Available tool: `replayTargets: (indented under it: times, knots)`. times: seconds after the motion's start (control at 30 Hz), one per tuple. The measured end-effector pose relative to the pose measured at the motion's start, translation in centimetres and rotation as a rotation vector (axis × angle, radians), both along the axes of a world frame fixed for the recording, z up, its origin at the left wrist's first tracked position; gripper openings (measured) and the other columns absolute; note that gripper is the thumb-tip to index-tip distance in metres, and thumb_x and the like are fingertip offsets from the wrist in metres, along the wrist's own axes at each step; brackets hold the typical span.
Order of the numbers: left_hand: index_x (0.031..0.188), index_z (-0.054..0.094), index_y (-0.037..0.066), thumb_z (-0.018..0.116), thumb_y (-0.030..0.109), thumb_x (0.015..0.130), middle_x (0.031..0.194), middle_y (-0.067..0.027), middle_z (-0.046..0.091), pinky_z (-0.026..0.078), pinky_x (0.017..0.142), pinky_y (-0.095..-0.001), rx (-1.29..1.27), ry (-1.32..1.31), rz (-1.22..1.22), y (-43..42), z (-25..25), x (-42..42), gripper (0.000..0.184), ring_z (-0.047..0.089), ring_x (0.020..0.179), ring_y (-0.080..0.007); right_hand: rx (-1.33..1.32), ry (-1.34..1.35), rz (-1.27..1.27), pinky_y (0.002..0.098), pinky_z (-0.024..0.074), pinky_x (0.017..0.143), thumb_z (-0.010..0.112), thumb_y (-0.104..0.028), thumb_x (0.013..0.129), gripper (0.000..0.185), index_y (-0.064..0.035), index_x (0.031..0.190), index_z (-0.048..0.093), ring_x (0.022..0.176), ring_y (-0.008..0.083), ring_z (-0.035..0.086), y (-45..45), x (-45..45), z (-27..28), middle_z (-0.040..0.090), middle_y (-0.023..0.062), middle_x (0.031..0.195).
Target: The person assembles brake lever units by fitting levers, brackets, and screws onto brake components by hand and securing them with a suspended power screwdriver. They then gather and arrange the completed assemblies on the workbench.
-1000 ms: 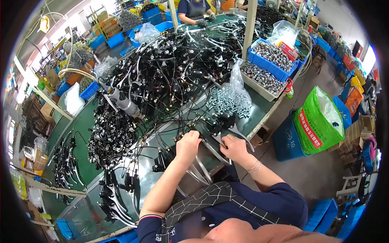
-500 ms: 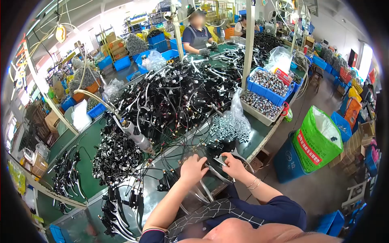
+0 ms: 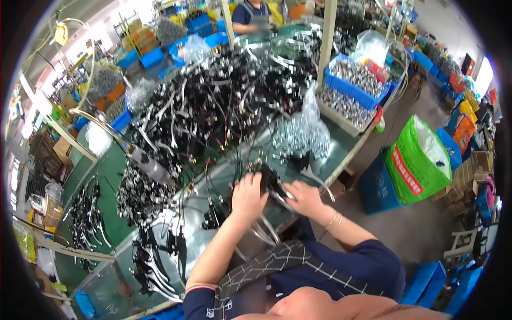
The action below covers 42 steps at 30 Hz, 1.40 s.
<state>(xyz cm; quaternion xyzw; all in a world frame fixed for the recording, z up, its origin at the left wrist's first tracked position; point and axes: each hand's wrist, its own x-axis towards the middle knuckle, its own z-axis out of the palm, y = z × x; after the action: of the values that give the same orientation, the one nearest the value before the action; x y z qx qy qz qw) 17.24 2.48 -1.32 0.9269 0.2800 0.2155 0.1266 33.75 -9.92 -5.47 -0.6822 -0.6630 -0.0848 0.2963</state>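
Between my two hands is a black and silver brake lever (image 3: pixel 273 182) with a cable, over the near table edge. My left hand (image 3: pixel 249 197) is closed around its black body, fingertips partly hidden. On the other side, my right hand (image 3: pixel 304 197) grips the silver lever part with the thumb and fingers. Just beyond lies another brake lever (image 3: pixel 303 161), beside a heap of small silver bolts (image 3: pixel 300 137) and a clear plastic bag (image 3: pixel 316 114). More black lever parts (image 3: pixel 216 213) lie left of my left hand.
A large heap of brake levers (image 3: pixel 213 106) covers the table's far side. A power screwdriver (image 3: pixel 150 164) hangs above a pile of small black parts (image 3: pixel 140 191). Blue bins (image 3: pixel 349 89) of metal pieces stand right. A green bag (image 3: pixel 424 154) sits on the floor bin. A co-worker (image 3: pixel 250 16) stands opposite.
My view has tilted downward. Both hands have closed in on the brake lever, which is now lifted and turned between them. The screwdriver appears further left and is swinging or blurred.
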Motion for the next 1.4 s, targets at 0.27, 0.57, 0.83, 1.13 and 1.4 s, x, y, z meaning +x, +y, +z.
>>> replayTargets:
  times: [0.27, 0.57, 0.83, 1.13, 1.4]
  knots:
    - [0.12, 0.05, 0.017, 0.067, 0.02, 0.074, 0.123, -0.0123, 0.047, 0.042, 0.086, -0.0414, 0.244, 0.177, -0.166, 0.3, -1.2, 2.6, 0.048, 0.048, 0.111, -0.0298, 0.179, -0.05, -0.077, 0.0331, 0.0485, 0.067, 0.068, -0.019, 0.071, 0.02, -0.0104, 0.088, 0.063, 0.077, 0.0249, 0.058, -0.8, 2.5, 2.0, 0.058, 0.0062, 0.09]
    - [0.12, 0.049, 0.019, 0.063, 0.018, 0.077, 0.122, -0.0113, 0.048, 0.042, 0.085, -0.0436, 0.274, 0.207, -0.107, -0.1, -1.8, 2.6, 0.045, 0.05, 0.107, -0.0285, -0.017, 0.071, -0.309, 0.0381, 0.0478, 0.057, 0.067, -0.014, 0.07, 0.02, -0.0063, 0.083, 0.054, 0.066, 0.0289, 0.059, -1.6, 6.1, -0.8, 0.057, 0.0088, 0.075]
    - [0.12, 0.049, 0.018, 0.061, 0.017, 0.078, 0.121, -0.0111, 0.049, 0.043, 0.084, -0.0448, 0.306, 0.207, -0.084, -0.3, -2.0, 2.4, 0.044, 0.051, 0.105, -0.0276, 0.113, 0.183, -0.178, 0.0381, 0.0486, 0.055, 0.062, -0.008, 0.073, 0.028, -0.0085, 0.101, 0.058, 0.063, 0.03, 0.058, -1.7, 4.1, 0.8, 0.056, 0.009, 0.079]
    - [0.119, 0.049, 0.016, 0.06, 0.017, 0.078, 0.113, -0.0106, 0.052, 0.042, 0.085, -0.0468, 0.298, 0.232, -0.011, -0.4, -2.1, 1.3, 0.042, 0.054, 0.099, -0.025, -0.083, 0.031, -0.158, 0.0357, 0.049, 0.053, 0.059, -0.012, 0.078, 0.027, -0.0102, 0.105, 0.056, 0.061, 0.0261, 0.058, -0.3, 1.4, 0.1, 0.05, 0.0067, 0.08]
    - [0.131, 0.036, 0.001, 0.069, 0.016, 0.072, 0.13, -0.0214, 0.039, 0.035, 0.1, -0.0408, 0.045, 0.0, -0.002, -0.5, -1.0, -0.2, 0.069, 0.042, 0.116, -0.0371, -0.011, 0.004, -0.137, 0.0331, 0.0485, 0.056, 0.063, -0.017, 0.076, 0.029, -0.0088, 0.103, 0.056, 0.071, 0.0236, 0.058, 0.1, -0.5, 1.1, 0.05, 0.0065, 0.081]
